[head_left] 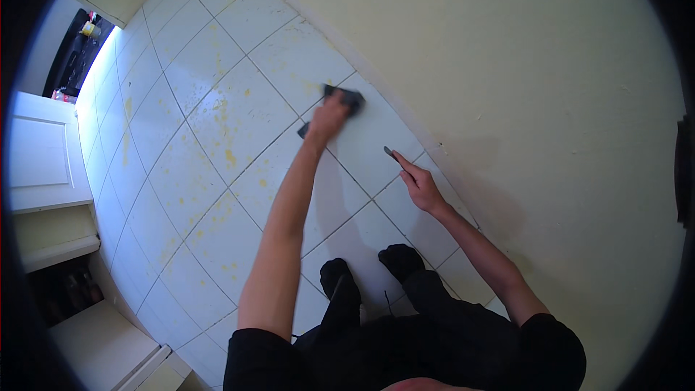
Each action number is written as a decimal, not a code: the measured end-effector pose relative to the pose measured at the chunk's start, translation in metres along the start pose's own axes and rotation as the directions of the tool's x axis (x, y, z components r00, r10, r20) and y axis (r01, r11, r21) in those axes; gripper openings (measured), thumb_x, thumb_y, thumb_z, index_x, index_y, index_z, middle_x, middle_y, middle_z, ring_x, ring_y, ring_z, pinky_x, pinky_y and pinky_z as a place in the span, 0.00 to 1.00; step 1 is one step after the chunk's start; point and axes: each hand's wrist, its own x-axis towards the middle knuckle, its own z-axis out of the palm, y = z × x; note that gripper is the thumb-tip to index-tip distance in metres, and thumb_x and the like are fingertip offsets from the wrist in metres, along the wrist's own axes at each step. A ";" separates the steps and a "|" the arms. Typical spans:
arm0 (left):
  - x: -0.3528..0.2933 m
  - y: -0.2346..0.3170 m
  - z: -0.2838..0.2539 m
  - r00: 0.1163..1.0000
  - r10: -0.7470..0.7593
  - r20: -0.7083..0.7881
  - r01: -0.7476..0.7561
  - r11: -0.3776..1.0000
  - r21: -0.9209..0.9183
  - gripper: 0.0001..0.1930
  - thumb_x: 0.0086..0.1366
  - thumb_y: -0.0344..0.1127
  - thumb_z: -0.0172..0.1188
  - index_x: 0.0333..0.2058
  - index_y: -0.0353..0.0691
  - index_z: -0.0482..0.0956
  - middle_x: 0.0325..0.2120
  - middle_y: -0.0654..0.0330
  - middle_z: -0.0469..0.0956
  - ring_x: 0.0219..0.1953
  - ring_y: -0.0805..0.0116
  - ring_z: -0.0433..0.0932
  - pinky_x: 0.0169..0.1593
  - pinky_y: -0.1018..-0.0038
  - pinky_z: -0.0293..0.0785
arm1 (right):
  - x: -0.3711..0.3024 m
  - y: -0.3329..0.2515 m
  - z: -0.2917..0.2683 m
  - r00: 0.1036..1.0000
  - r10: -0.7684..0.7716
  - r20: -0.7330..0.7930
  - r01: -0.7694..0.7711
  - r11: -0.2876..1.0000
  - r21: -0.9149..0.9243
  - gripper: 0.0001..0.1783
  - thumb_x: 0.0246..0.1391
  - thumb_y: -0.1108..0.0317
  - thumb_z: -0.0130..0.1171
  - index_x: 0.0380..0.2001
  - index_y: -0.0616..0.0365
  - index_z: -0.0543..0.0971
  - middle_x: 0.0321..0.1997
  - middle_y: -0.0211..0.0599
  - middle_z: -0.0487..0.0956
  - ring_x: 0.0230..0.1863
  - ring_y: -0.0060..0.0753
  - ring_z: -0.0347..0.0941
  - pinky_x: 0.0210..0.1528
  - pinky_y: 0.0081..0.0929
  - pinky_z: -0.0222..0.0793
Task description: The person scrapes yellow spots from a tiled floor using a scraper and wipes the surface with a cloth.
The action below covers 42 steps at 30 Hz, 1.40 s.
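My left arm reaches far forward, and my left hand (329,120) is closed on a dark grey cloth (353,101) against the white floor tiles (369,130). Motion smears the hand and cloth a little, and one end of the cloth sticks out by the wrist. Nearer to me and to the right, my right hand (423,190) grips a slim dark tool (391,152) with a rounded grey tip; its exact kind does not show. The tip points up and left, toward the cloth. Yellow splatters (230,158) dot the tiles left of my left hand.
A cream wall (550,101) meets the floor along the right. My feet in black socks (337,275) stand on the tiles below my hands. White cabinets (47,152) with an open shelf line the left side. Beyond an opening (83,51) at upper left are dark items.
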 end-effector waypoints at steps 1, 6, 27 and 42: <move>0.016 -0.003 -0.010 0.971 -0.239 -0.029 0.240 0.970 0.040 0.09 0.63 0.30 0.52 0.37 0.40 0.82 0.50 0.51 0.69 0.46 0.52 0.77 0.42 0.58 0.81 | 0.003 0.003 -0.001 0.999 -0.035 0.013 0.036 0.999 -0.026 0.29 0.62 0.75 0.49 0.67 0.51 0.64 0.34 0.46 0.76 0.30 0.34 0.69 0.40 0.28 0.68; 0.010 -0.027 -0.051 0.851 -0.426 -0.308 0.449 0.893 0.004 0.10 0.60 0.27 0.54 0.39 0.38 0.80 0.48 0.51 0.70 0.40 0.50 0.79 0.37 0.56 0.81 | 0.022 -0.019 0.011 0.998 0.050 0.042 -0.048 0.998 -0.048 0.28 0.62 0.77 0.49 0.66 0.54 0.66 0.50 0.49 0.80 0.40 0.28 0.75 0.46 0.23 0.68; 0.039 -0.045 -0.096 0.881 -0.324 -0.345 0.285 0.945 -0.160 0.12 0.56 0.27 0.56 0.40 0.42 0.78 0.49 0.49 0.72 0.35 0.45 0.80 0.37 0.53 0.78 | -0.010 -0.012 0.005 0.995 -0.040 -0.094 0.047 0.996 0.079 0.27 0.62 0.76 0.48 0.65 0.57 0.68 0.26 0.25 0.69 0.24 0.16 0.57 0.29 0.17 0.58; -0.035 0.056 0.002 0.928 0.311 0.204 -0.280 0.946 -0.165 0.13 0.57 0.31 0.54 0.40 0.46 0.82 0.57 0.54 0.70 0.46 0.56 0.81 0.40 0.60 0.82 | -0.021 -0.009 -0.009 0.987 0.046 -0.151 -0.034 0.996 0.083 0.26 0.61 0.77 0.49 0.63 0.57 0.70 0.28 0.32 0.72 0.27 0.20 0.61 0.33 0.18 0.62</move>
